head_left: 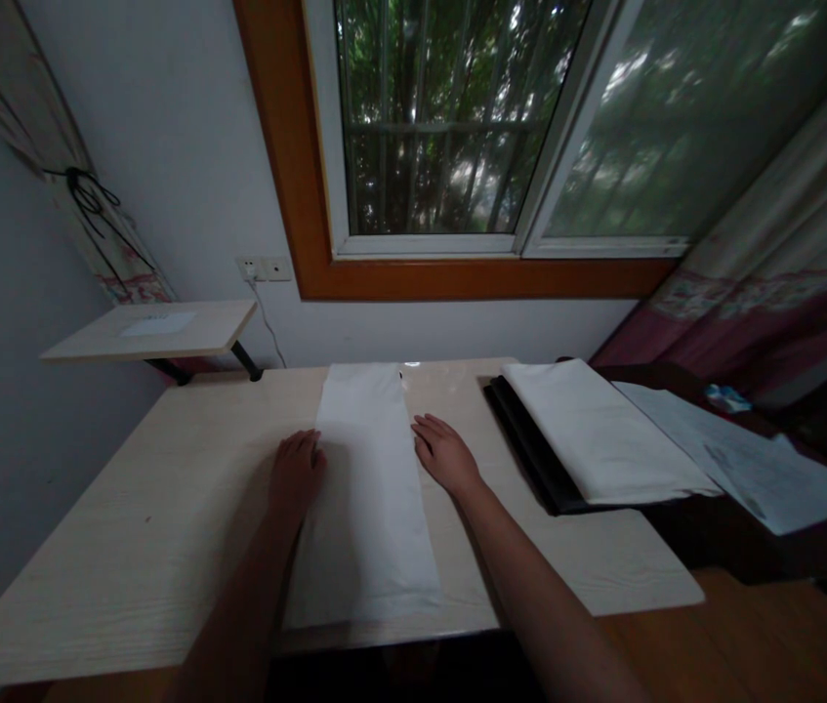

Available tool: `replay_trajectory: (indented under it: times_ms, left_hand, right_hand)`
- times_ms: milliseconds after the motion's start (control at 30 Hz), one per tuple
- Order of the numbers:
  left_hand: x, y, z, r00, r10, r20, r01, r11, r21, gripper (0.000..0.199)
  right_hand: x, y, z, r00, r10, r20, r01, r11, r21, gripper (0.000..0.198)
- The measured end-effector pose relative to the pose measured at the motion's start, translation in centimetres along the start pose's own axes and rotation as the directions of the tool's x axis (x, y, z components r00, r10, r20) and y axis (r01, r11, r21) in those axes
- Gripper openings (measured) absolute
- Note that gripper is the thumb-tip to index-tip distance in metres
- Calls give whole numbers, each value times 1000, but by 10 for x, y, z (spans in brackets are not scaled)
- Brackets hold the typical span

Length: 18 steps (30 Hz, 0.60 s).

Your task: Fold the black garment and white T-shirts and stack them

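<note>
A long strip of white folded cloth (373,488) lies flat on the pale wooden table (149,469), running from the back edge almost to the front. At its left edge rests my left hand (299,469), fingers loosely stretched forward and the thumb side touching the cloth. My right hand (445,451) lies palm down by the right edge, its fingers extended and the fingertips beside the fabric. Neither hand grips anything.
To the right, a white cloth stack (603,430) sits on black folded material (530,454). Papers (757,449) lie on a dark surface beyond it. A small raised shelf (215,327) stands at the back left, and a window (449,127) is ahead.
</note>
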<state>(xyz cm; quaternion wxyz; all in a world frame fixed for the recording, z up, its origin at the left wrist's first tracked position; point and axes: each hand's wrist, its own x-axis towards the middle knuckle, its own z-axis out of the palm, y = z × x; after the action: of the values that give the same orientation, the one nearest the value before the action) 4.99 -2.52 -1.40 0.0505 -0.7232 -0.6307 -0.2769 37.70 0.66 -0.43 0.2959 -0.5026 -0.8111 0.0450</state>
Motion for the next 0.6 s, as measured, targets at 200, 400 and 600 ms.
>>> replay_trajectory:
  times_ms: [200, 400, 600]
  left_hand:
    - [2, -4, 0, 998, -38, -51, 37, 999, -5, 40]
    - [3, -2, -1, 996, -83, -42, 83, 996, -20, 42]
    - [4, 0, -5, 993, -114, -6, 113, 993, -39, 44]
  right_hand:
    - [0, 2, 2, 1000, 6, -5, -6, 1000, 28, 38]
    - [0, 3, 4, 1000, 14, -2, -13, 1000, 26, 38]
    - [-1, 4, 3, 1000, 3, -4, -3, 1000, 16, 38]
